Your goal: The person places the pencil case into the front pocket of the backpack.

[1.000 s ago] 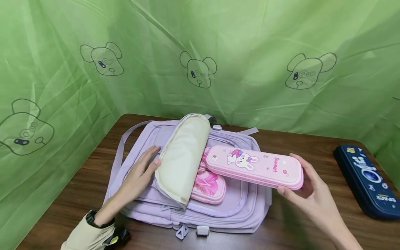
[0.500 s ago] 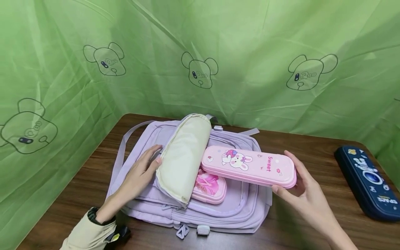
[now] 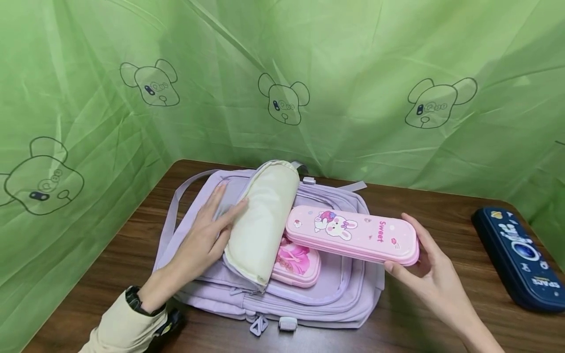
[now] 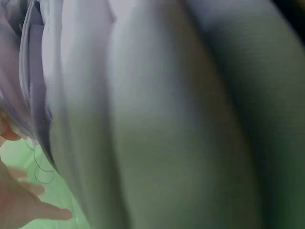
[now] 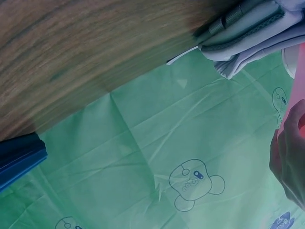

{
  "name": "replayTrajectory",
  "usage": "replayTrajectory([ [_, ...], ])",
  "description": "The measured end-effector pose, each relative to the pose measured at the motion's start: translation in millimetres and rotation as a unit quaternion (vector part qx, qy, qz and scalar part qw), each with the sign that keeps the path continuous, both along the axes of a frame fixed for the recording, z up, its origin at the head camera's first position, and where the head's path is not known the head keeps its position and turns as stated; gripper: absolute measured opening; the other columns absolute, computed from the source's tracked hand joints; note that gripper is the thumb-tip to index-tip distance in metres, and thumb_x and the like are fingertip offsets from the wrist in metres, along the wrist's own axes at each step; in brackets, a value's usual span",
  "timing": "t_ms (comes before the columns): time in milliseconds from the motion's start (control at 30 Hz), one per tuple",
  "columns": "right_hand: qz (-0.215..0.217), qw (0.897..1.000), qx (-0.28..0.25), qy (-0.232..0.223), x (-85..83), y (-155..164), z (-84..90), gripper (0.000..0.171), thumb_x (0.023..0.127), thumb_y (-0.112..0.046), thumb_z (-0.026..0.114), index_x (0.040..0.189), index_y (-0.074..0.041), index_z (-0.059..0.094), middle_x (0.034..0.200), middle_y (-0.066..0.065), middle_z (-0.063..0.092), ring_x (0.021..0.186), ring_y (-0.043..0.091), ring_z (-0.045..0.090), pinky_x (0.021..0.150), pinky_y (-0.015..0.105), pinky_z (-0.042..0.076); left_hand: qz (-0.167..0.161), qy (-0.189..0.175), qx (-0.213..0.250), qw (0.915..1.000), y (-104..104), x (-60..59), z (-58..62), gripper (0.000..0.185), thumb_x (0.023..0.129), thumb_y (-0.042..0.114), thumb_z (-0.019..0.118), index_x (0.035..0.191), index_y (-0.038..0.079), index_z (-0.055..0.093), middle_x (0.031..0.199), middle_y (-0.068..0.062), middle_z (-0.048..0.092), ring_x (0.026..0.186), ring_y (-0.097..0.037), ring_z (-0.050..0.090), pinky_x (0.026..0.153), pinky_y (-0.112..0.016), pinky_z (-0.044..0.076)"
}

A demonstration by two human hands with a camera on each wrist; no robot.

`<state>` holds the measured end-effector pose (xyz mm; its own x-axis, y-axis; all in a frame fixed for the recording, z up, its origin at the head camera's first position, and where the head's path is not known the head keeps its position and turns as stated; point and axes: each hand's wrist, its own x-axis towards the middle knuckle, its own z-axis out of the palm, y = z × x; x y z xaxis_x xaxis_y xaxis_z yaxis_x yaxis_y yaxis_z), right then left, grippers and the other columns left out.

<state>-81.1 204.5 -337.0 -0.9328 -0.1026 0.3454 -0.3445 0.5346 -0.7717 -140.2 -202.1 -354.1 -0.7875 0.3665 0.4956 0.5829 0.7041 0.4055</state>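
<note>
The right hand (image 3: 434, 279) is holding the pink rabbit pencil case (image 3: 357, 236) by its right end; its grip is spanning the width of the case, the thumb bearing on the near edge and the fingers on the far edge. The case is extending leftward above the lavender backpack (image 3: 331, 274), its left end lying just beside the cream flap (image 3: 265, 225) and overlapping the second pink pencil case (image 3: 295, 262); the views are leaving unclear whether the two cases are touching. The second case is projecting partway from beneath the flap. The left hand (image 3: 192, 247) is resting at the flap's left edge, its grip spread, fingers extending and one digit touching the flap. The backpack is lying flat on the tabletop (image 3: 441, 215). A dark blue pencil case (image 3: 521, 260) is lying at the right, well apart from the backpack.
</note>
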Motion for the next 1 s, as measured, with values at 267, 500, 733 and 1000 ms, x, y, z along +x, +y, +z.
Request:
replayTrajectory([
  [267, 0.015, 1.0, -0.012, 0.011, -0.6, 2, -3.5, 0.087, 0.075, 0.006, 0.074, 0.146, -0.02, 0.03, 0.128, 0.002, 0.048, 0.101, 0.004, 0.056, 0.077, 0.013, 0.048, -0.01, -0.115, 0.011, 0.9933, 1, 0.2, -1.4, 0.043, 0.098, 0.03, 0.046, 0.141, 0.031, 0.041, 0.152, -0.004, 0.023, 0.138, -0.034, 0.014, 0.102, -0.067, 0.011],
  [500, 0.021, 1.0, -0.015, 0.011, -0.6, 1, -5.0, 0.087, 0.075, 0.007, 0.073, 0.146, -0.019, 0.03, 0.128, 0.001, 0.047, 0.102, 0.003, 0.056, 0.078, 0.013, 0.047, 0.031, -0.21, 0.015, 0.9772, -2, 1.3, -9.8, 0.055, 0.094, 0.047, 0.048, 0.144, 0.047, 0.025, 0.154, -0.014, 0.006, 0.133, -0.048, 0.013, 0.091, -0.075, 0.018],
  [733, 0.011, 1.0, -0.019, 0.019, 1.5, -5, -7.3, 0.088, 0.073, 0.009, 0.074, 0.145, -0.019, 0.032, 0.127, -0.001, 0.048, 0.099, 0.002, 0.056, 0.076, 0.013, 0.048, 0.011, -0.223, 0.065, 0.9725, -2, -0.4, -17.0, 0.055, 0.094, 0.044, 0.049, 0.144, 0.046, 0.025, 0.155, -0.007, 0.007, 0.135, -0.041, 0.017, 0.092, -0.073, 0.021],
  [1000, 0.022, 0.996, -0.001, 0.088, 1.0, -13, 1.8, 0.096, 0.064, 0.015, 0.077, 0.145, -0.014, 0.034, 0.129, 0.008, 0.048, 0.102, 0.006, 0.053, 0.078, 0.013, 0.047, 0.016, -0.22, 0.079, 0.9722, -4, 1.5, -18.7, 0.055, 0.094, 0.044, 0.051, 0.143, 0.046, 0.027, 0.155, -0.005, 0.009, 0.134, -0.041, 0.019, 0.091, -0.074, 0.02],
])
